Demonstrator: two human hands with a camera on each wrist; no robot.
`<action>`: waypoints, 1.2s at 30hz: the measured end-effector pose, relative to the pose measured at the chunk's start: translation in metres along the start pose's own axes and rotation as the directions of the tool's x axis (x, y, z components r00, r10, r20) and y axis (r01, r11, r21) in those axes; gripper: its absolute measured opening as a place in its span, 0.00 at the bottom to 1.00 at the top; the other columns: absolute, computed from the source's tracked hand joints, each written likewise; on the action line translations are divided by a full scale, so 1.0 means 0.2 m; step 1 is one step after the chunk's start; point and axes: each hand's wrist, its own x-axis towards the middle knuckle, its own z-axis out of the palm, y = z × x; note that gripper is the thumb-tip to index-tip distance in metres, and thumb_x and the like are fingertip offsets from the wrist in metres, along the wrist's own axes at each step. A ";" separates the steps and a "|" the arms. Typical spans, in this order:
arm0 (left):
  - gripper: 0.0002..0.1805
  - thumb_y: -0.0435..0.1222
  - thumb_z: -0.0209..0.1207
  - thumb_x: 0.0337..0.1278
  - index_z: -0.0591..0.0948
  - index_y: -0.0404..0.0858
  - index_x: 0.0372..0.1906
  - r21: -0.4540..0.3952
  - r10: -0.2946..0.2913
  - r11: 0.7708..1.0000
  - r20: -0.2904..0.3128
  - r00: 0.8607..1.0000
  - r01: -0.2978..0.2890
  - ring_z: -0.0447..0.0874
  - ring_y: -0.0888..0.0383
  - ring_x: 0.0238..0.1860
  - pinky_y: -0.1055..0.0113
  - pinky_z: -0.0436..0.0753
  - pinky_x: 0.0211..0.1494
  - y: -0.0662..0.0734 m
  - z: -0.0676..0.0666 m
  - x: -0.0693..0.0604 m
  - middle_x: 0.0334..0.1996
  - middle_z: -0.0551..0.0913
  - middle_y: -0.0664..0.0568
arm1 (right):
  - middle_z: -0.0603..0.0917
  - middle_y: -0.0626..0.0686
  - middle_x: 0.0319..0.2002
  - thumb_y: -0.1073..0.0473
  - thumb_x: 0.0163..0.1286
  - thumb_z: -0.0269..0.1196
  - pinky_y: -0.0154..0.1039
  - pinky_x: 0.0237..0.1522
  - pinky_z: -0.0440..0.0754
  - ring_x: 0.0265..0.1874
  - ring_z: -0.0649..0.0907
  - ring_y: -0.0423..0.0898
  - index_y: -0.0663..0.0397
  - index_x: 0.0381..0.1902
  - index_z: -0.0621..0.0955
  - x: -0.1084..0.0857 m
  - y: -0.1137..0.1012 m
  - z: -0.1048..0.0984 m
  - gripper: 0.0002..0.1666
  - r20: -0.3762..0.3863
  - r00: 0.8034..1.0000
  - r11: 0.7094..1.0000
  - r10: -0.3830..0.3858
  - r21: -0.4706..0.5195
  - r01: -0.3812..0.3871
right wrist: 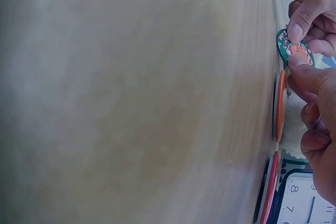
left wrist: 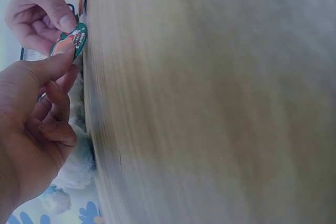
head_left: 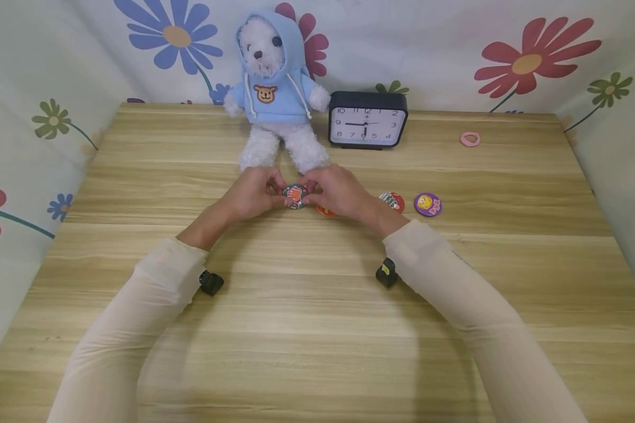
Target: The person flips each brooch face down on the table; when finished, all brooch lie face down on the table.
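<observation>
A round green badge (head_left: 295,197) with an orange figure and white lettering is pinched between both hands in front of the plush toy. My left hand (head_left: 254,192) grips its left edge between thumb and fingers. On the opposite edge, my right hand (head_left: 340,191) pinches it the same way. In both wrist views the green badge (left wrist: 79,40) is tilted, with a thumb of each hand on its face. Partly hidden under the right hand lies an orange badge (head_left: 325,211). Farther right are a red badge (head_left: 394,201) and a purple badge (head_left: 428,204) with a yellow figure.
A plush toy (head_left: 275,100) in a light blue hoodie sits at the back of the wooden table (head_left: 296,341). Beside it stands a black square clock (head_left: 367,120). A small pink ring (head_left: 470,139) lies at the back right. Flower-patterned cloth (head_left: 428,53) hangs behind.
</observation>
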 end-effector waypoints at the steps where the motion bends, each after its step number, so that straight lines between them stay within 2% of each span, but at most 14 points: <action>1: 0.10 0.31 0.73 0.52 0.82 0.34 0.35 -0.003 0.000 1.000 0.000 1.000 0.000 0.85 0.57 0.33 0.73 0.80 0.37 0.00 0.00 0.00 0.35 0.90 0.42 | 0.91 0.51 0.42 0.57 0.64 0.73 0.43 0.53 0.82 0.44 0.87 0.45 0.53 0.55 0.85 0.00 0.00 0.00 0.22 0.000 1.000 1.000 0.002 -0.004 -0.002; 10: 0.07 0.30 0.71 0.54 0.83 0.32 0.34 0.000 0.023 1.000 0.001 1.000 -0.023 0.84 0.59 0.32 0.76 0.79 0.34 0.00 -0.01 0.00 0.35 0.90 0.40 | 0.91 0.51 0.43 0.56 0.64 0.73 0.42 0.53 0.82 0.44 0.88 0.44 0.52 0.55 0.86 0.00 -0.01 0.00 0.21 -0.003 1.000 1.000 0.003 -0.019 -0.003; 19: 0.06 0.29 0.70 0.55 0.84 0.31 0.33 -0.029 0.034 0.999 -0.004 0.999 -0.034 0.82 0.63 0.30 0.78 0.77 0.31 0.00 -0.02 0.00 0.35 0.90 0.39 | 0.92 0.51 0.42 0.57 0.64 0.73 0.41 0.51 0.83 0.42 0.88 0.44 0.52 0.48 0.88 0.00 -0.01 0.00 0.15 -0.038 0.999 1.000 -0.028 0.001 0.028; 29: 0.03 0.26 0.70 0.53 0.87 0.31 0.32 -0.042 0.058 0.997 -0.049 0.997 -0.060 0.81 0.61 0.27 0.79 0.74 0.28 -0.01 -0.01 0.00 0.32 0.90 0.38 | 0.92 0.51 0.42 0.59 0.66 0.71 0.40 0.52 0.84 0.43 0.88 0.44 0.54 0.45 0.89 0.00 -0.01 0.00 0.10 -0.049 0.999 0.999 -0.025 0.025 0.026; 36: 0.03 0.28 0.70 0.54 0.87 0.31 0.31 -0.031 0.056 0.998 -0.055 0.997 -0.058 0.74 0.68 0.20 0.76 0.70 0.24 0.00 -0.02 0.00 0.30 0.90 0.40 | 0.92 0.51 0.40 0.59 0.68 0.69 0.41 0.50 0.83 0.40 0.88 0.45 0.54 0.42 0.89 -0.01 -0.01 0.00 0.07 -0.063 0.997 0.999 -0.042 0.019 0.044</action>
